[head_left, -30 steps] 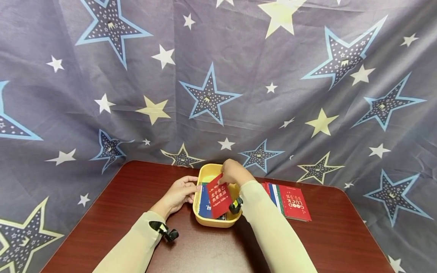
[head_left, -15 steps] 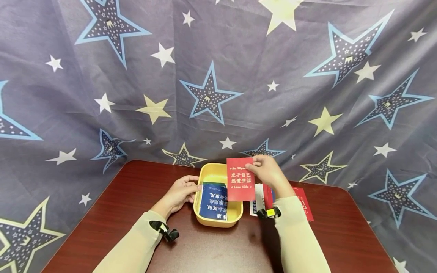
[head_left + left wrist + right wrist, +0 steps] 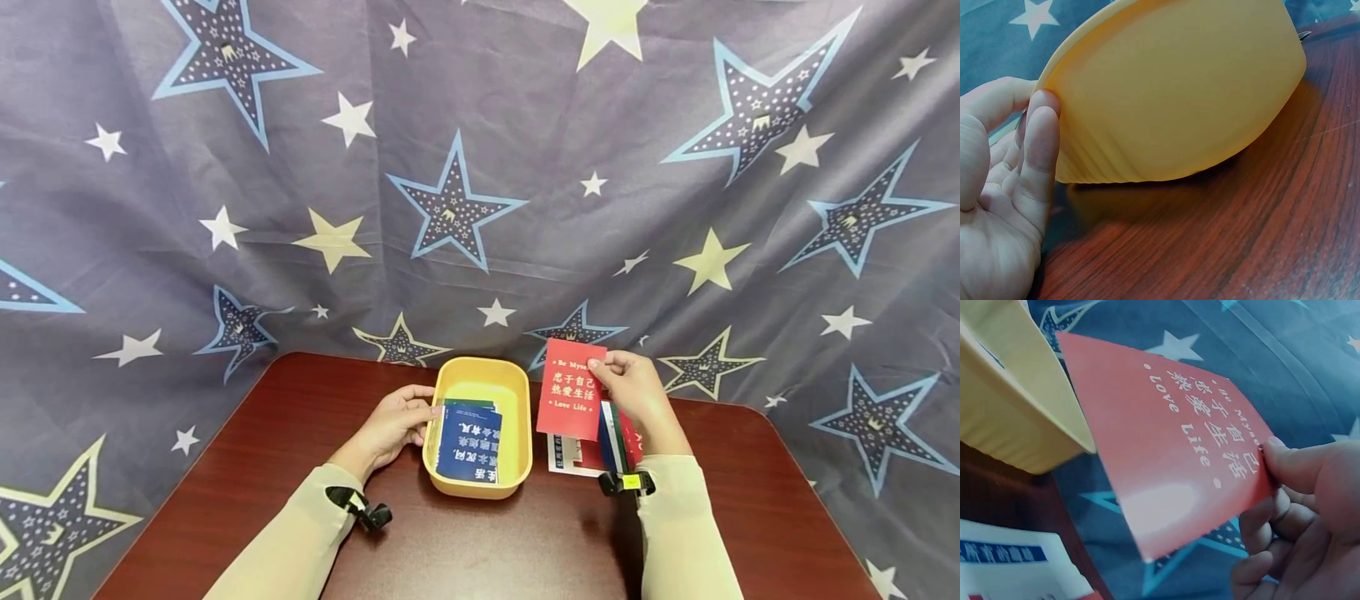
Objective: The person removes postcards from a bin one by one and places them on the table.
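Observation:
My right hand [image 3: 637, 390] pinches a red card [image 3: 566, 400] with white lettering by its right edge, thumb on the front. In the right wrist view the card [image 3: 1166, 444] is held up with its printed face showing. My left hand [image 3: 393, 429] holds the left rim of a yellow plastic bin [image 3: 517, 442]. Seen from the left wrist, the fingers [image 3: 1041, 137] lie against the outer wall of the bin [image 3: 1179, 94]. Inside the bin, a blue card [image 3: 468, 446] with white writing lies on top of others, a green edge showing behind it.
Right of the bin, several overlapping cards lie on the brown table [image 3: 405, 542]: a white one [image 3: 557, 454], a blue one [image 3: 611, 437] and red ones [image 3: 633, 437], partly hidden by the right hand and held card. A star-patterned curtain [image 3: 450, 292] hangs behind the table.
My right hand has lifted the red card out of the yellow bin and carried it right, over the cards on the table. The left hand has stayed at the bin's rim.

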The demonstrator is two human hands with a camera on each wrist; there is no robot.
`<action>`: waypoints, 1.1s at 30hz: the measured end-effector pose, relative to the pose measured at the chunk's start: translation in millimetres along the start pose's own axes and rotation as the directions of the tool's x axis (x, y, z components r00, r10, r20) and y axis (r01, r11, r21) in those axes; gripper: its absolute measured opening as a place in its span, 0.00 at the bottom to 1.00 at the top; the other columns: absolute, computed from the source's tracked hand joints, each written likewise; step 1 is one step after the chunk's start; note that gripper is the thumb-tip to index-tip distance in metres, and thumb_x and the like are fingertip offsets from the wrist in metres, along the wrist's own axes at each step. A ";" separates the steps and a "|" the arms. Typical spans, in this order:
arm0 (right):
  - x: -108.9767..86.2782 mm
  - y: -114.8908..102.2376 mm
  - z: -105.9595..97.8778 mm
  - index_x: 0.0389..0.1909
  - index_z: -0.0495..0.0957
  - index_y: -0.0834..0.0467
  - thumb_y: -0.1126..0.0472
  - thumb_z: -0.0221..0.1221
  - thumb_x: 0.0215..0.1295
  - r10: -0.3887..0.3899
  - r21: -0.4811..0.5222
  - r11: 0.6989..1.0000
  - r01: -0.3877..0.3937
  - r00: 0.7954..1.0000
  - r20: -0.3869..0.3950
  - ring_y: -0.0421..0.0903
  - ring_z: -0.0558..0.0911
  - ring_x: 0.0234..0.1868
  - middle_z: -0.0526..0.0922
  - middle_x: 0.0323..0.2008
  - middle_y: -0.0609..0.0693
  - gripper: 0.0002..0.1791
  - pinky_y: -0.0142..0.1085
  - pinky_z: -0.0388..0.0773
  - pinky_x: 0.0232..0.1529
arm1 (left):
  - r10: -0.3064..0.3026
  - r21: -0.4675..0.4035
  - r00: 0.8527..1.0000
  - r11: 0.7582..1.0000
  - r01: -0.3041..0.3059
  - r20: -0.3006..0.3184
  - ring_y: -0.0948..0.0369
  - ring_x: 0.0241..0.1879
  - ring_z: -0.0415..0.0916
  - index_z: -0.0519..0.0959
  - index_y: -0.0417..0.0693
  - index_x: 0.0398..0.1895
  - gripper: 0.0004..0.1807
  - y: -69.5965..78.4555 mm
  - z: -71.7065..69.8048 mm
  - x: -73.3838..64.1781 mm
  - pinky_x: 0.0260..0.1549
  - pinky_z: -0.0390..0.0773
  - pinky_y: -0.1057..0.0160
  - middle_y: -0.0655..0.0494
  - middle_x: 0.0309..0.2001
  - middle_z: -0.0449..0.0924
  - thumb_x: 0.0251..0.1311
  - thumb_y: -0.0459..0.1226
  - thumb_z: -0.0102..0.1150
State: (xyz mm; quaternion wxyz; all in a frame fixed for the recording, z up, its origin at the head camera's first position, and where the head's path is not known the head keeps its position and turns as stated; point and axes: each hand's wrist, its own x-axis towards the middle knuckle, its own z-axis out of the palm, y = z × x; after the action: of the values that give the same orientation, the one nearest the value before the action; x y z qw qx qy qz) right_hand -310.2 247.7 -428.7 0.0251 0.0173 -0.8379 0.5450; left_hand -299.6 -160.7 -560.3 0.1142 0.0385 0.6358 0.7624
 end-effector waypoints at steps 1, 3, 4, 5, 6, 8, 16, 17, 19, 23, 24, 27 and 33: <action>-0.4 0.4 -3.2 0.49 0.85 0.68 0.56 0.65 0.86 0.000 -0.007 1.000 0.000 1.000 0.000 0.38 0.87 0.33 0.93 0.36 0.48 0.15 0.32 0.91 0.38 | 0.000 -0.002 1.000 1.000 0.000 -0.001 0.67 0.21 0.79 0.68 0.32 0.77 0.32 0.0 -0.2 -0.2 0.19 0.82 0.72 0.58 0.33 0.85 0.75 0.29 0.68; -1.4 1.8 -10.3 0.52 0.86 0.67 0.55 0.64 0.87 0.007 -0.039 0.999 -0.007 1.000 -0.008 0.37 0.87 0.35 0.92 0.38 0.49 0.17 0.31 0.90 0.38 | -0.001 -0.003 1.000 1.000 0.001 0.002 0.66 0.21 0.78 0.67 0.32 0.77 0.32 0.2 -0.5 -0.6 0.19 0.82 0.72 0.58 0.33 0.85 0.76 0.29 0.68; -2.2 3.1 -14.2 0.54 0.86 0.67 0.54 0.63 0.87 0.009 -0.061 0.998 -0.011 1.000 -0.019 0.38 0.86 0.35 0.91 0.38 0.49 0.17 0.31 0.89 0.37 | -0.003 -0.003 1.000 1.000 0.003 0.004 0.66 0.21 0.78 0.67 0.32 0.77 0.32 0.1 -0.6 -0.9 0.19 0.83 0.72 0.58 0.33 0.85 0.76 0.29 0.67; -3.0 4.4 -18.2 0.54 0.86 0.67 0.54 0.62 0.88 0.010 -0.082 0.997 -0.013 1.000 -0.029 0.38 0.85 0.35 0.90 0.39 0.50 0.18 0.31 0.88 0.37 | -0.005 -0.004 1.000 1.000 0.005 0.006 0.66 0.21 0.78 0.67 0.32 0.77 0.31 0.2 -0.7 -1.2 0.20 0.83 0.72 0.58 0.33 0.85 0.76 0.28 0.67; -3.6 6.0 -22.5 0.55 0.85 0.66 0.53 0.61 0.88 0.013 -0.098 0.995 -0.017 0.999 -0.040 0.39 0.84 0.36 0.89 0.39 0.51 0.18 0.31 0.87 0.37 | -0.006 -0.005 1.000 1.000 0.006 0.007 0.66 0.21 0.78 0.67 0.31 0.77 0.31 0.3 -0.7 -1.5 0.20 0.83 0.72 0.58 0.33 0.85 0.77 0.28 0.67; -4.5 9.1 -31.1 0.55 0.85 0.66 0.52 0.61 0.89 0.014 -0.142 0.990 -0.023 0.997 -0.069 0.40 0.82 0.35 0.87 0.39 0.53 0.19 0.31 0.84 0.36 | -0.003 -0.004 1.000 1.000 0.003 0.009 0.66 0.21 0.79 0.67 0.31 0.77 0.31 1.0 -0.6 -1.8 0.20 0.83 0.72 0.58 0.33 0.85 0.77 0.28 0.66; -2.8 43.7 -69.0 0.59 0.86 0.69 0.50 0.60 0.89 0.052 -0.288 0.951 -0.112 0.977 -0.206 0.49 0.83 0.38 0.88 0.42 0.65 0.23 0.35 0.80 0.39 | 0.008 -0.009 1.000 1.000 -0.008 0.012 0.67 0.21 0.79 0.67 0.31 0.78 0.32 2.2 -0.4 -1.5 0.19 0.83 0.72 0.59 0.32 0.85 0.75 0.28 0.67; -2.6 50.0 -74.0 0.60 0.86 0.69 0.50 0.59 0.89 0.055 -0.312 0.942 -0.124 0.974 -0.221 0.52 0.84 0.41 0.88 0.45 0.68 0.24 0.37 0.80 0.40 | 0.008 -0.010 1.000 1.000 -0.008 0.013 0.67 0.21 0.79 0.67 0.31 0.78 0.32 1.7 -0.6 -1.3 0.19 0.83 0.72 0.59 0.32 0.85 0.76 0.28 0.67; -2.7 62.7 -83.0 0.63 0.85 0.70 0.50 0.58 0.89 0.068 -0.357 0.921 -0.156 0.967 -0.247 0.59 0.84 0.47 0.88 0.52 0.73 0.25 0.39 0.77 0.44 | 0.008 -0.011 1.000 1.000 -0.008 0.015 0.67 0.21 0.79 0.67 0.31 0.77 0.32 0.9 -1.1 -1.0 0.19 0.83 0.72 0.59 0.32 0.86 0.76 0.28 0.67; -2.1 85.7 -95.8 0.68 0.82 0.70 0.49 0.54 0.91 0.147 -0.359 0.903 -0.237 0.954 -0.261 0.65 0.82 0.53 0.84 0.59 0.76 0.28 0.41 0.78 0.42 | 0.010 -0.008 1.000 1.000 -0.010 0.016 0.67 0.21 0.79 0.67 0.31 0.77 0.32 0.2 -1.6 -0.7 0.20 0.83 0.72 0.59 0.32 0.86 0.76 0.28 0.67; -1.6 90.3 -97.4 0.69 0.82 0.70 0.49 0.53 0.91 0.165 -0.353 0.901 -0.253 0.951 -0.261 0.65 0.82 0.53 0.83 0.59 0.76 0.28 0.41 0.77 0.42 | 0.010 -0.007 1.000 1.000 -0.010 0.015 0.67 0.21 0.78 0.67 0.31 0.77 0.32 0.3 -1.7 -0.8 0.20 0.83 0.72 0.59 0.32 0.86 0.76 0.29 0.67; -0.2 101.9 -99.1 0.70 0.81 0.71 0.49 0.52 0.92 0.191 -0.345 0.898 -0.273 0.948 -0.254 0.64 0.82 0.53 0.83 0.59 0.76 0.29 0.39 0.76 0.41 | 0.009 -0.002 1.000 1.000 -0.009 0.013 0.67 0.21 0.78 0.67 0.31 0.78 0.32 0.7 -1.7 -0.5 0.20 0.83 0.72 0.59 0.32 0.86 0.75 0.29 0.67; 1.7 121.5 -93.8 0.69 0.82 0.71 0.48 0.53 0.91 0.211 -0.345 0.893 -0.289 0.946 -0.245 0.68 0.83 0.57 0.84 0.62 0.77 0.29 0.54 0.84 0.55 | 0.004 0.001 1.000 1.000 -0.004 0.010 0.67 0.21 0.79 0.67 0.31 0.78 0.32 0.2 -1.4 -0.5 0.20 0.82 0.72 0.59 0.32 0.85 0.76 0.29 0.67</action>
State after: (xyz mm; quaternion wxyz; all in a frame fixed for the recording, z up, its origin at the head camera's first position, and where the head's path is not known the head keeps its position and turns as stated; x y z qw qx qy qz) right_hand -316.6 382.7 -501.5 0.0415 -0.1513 -0.9151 0.3715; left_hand -299.4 -162.2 -560.2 0.1158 0.0438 0.6356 0.7621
